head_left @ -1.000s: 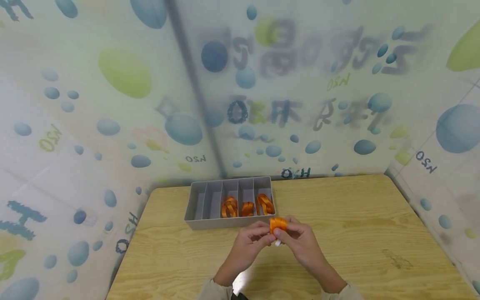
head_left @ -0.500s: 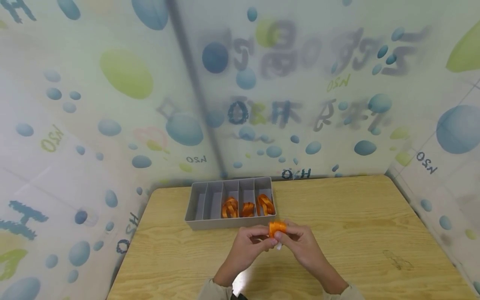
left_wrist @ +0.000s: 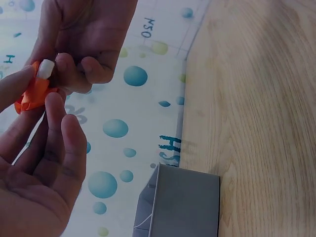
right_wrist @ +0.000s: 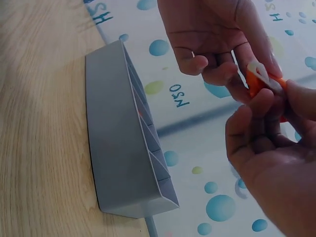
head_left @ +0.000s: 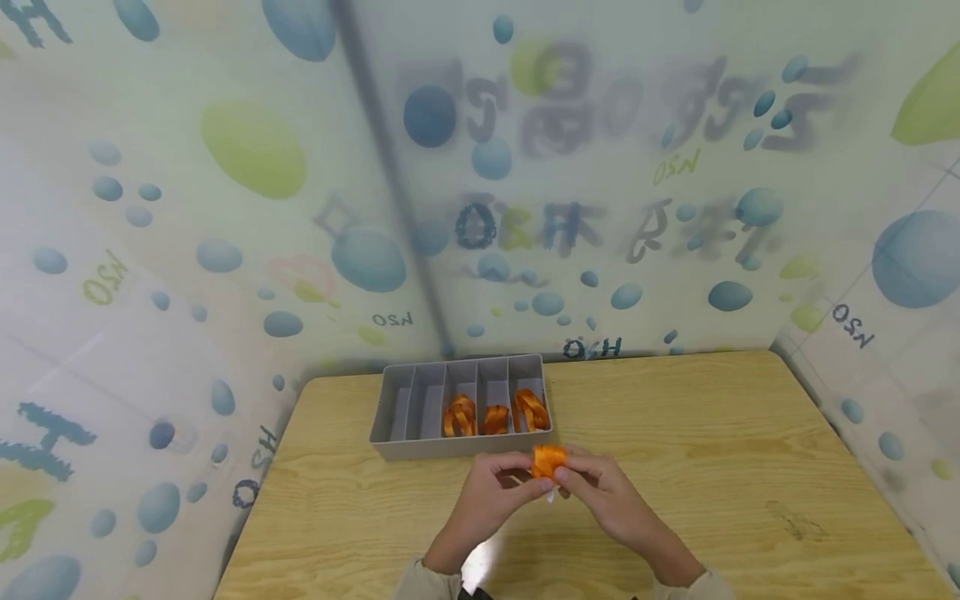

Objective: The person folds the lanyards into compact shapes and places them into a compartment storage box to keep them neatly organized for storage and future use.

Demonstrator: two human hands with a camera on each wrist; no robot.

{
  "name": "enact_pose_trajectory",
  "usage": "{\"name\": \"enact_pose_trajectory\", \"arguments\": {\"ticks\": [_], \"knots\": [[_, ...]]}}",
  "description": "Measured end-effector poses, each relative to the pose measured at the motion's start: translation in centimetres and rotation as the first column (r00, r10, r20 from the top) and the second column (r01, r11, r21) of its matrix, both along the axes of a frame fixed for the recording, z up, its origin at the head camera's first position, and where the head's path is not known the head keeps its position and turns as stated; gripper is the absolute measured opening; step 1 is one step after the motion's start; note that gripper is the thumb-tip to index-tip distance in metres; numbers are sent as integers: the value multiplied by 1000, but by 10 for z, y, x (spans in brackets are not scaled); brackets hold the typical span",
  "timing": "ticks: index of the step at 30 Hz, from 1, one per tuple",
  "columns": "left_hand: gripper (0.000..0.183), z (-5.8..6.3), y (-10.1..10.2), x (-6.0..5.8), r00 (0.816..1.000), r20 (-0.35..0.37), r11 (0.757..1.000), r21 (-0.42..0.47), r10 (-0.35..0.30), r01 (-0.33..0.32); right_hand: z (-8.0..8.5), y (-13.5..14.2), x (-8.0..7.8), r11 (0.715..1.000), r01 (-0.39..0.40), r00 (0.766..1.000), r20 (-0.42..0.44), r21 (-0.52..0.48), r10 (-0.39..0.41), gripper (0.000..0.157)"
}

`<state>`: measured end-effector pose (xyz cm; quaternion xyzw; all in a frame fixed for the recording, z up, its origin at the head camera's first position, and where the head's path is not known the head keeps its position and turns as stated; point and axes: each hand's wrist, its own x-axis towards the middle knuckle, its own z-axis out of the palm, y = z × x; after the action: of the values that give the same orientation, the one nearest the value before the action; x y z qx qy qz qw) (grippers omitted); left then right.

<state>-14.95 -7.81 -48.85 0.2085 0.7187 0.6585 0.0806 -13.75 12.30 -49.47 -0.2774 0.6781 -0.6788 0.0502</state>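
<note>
Just in front of the tray, both hands pinch one rolled orange ribbon (head_left: 548, 460) above the table. My left hand (head_left: 482, 500) holds its left side between thumb and fingers. The right hand (head_left: 617, 507) pinches the right side, its thumb on the near face. A small white piece (left_wrist: 46, 68) sticks out of the roll's underside and looks like a folded loop in the right wrist view. Each wrist view shows the ribbon (left_wrist: 33, 96) partly covered by fingers. Whether the white piece is fixed to the ribbon I cannot tell.
A grey divided tray (head_left: 457, 450) stands at the back of the wooden table (head_left: 720, 467). Orange ribbon loops (head_left: 460, 417) lie in its third compartment from the left, more orange ribbon (head_left: 495, 419) in the fourth, and another loop (head_left: 531, 408) in the rightmost. Patterned walls enclose the table.
The rolled ribbon has shifted slightly left and down with the fingers, and its face has turned a little. Both hands keep pinching it; the tray stays where it was.
</note>
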Motion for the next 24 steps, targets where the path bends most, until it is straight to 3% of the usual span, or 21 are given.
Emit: {"name": "enact_pose_trajectory", "arguments": {"ticks": [6,12,16,20,24], "knots": [[16,1,-1,1,1000,21,1000,-23,11,-11,-5,-1,-1,996,73,996,44,-57,-71,23],[17,0,-2,2,998,-5,997,-58,56,-56,-8,-6,-3,981,122,992,49,-151,-116,20],[18,-1,-3,1,996,-8,994,-65,89,-89,-9,-8,-4,973,201,979,53,-108,-197,17],[16,-3,-6,-3,989,-6,986,-70,151,-151,-11,-9,-7,953,301,952,75,-43,-298,18],[16,-8,-11,-7,967,-57,964,-83,249,-253,-17,-10,-14,932,361,931,53,-2,-361,21]]}}
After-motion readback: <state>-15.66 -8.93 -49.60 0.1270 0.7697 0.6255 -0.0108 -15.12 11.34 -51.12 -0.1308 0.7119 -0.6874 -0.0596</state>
